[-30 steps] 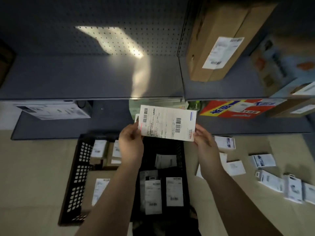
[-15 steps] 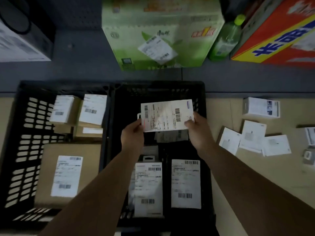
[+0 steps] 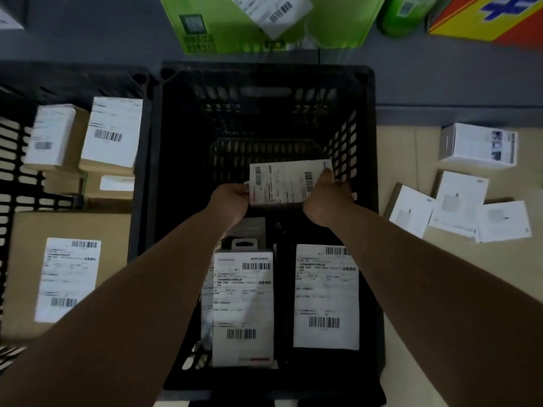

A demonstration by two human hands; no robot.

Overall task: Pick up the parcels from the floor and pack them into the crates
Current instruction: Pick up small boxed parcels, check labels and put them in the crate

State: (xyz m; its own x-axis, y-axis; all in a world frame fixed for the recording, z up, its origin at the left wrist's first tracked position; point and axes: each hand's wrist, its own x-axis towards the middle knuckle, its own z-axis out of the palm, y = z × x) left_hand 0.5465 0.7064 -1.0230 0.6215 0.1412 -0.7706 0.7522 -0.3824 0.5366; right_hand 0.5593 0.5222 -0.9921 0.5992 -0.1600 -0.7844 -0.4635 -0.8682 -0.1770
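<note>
A flat white-labelled parcel (image 3: pixel 283 182) is low inside the right black crate (image 3: pixel 367 118), held at both ends. My left hand (image 3: pixel 230 202) pinches its left edge and my right hand (image 3: pixel 326 199) grips its right edge. Two labelled parcels (image 3: pixel 244 306) (image 3: pixel 326 298) lie flat in the near part of this crate. The left black crate (image 3: pixel 17 183) holds several brown boxes with white labels (image 3: pixel 111 133). Loose white parcels (image 3: pixel 454 210) and a white box (image 3: pixel 479 145) lie on the floor to the right.
A grey shelf base (image 3: pixel 440 83) runs behind the crates. On it stand a green carton (image 3: pixel 264 22), a green bottle (image 3: pixel 402 16) and a red-yellow box (image 3: pixel 493 19). Tan floor (image 3: pixel 411 289) lies to the right of the crate.
Both hands have lowered the labelled parcel from chest height down into the right crate. The view has tilted down and closer to the crates.
</note>
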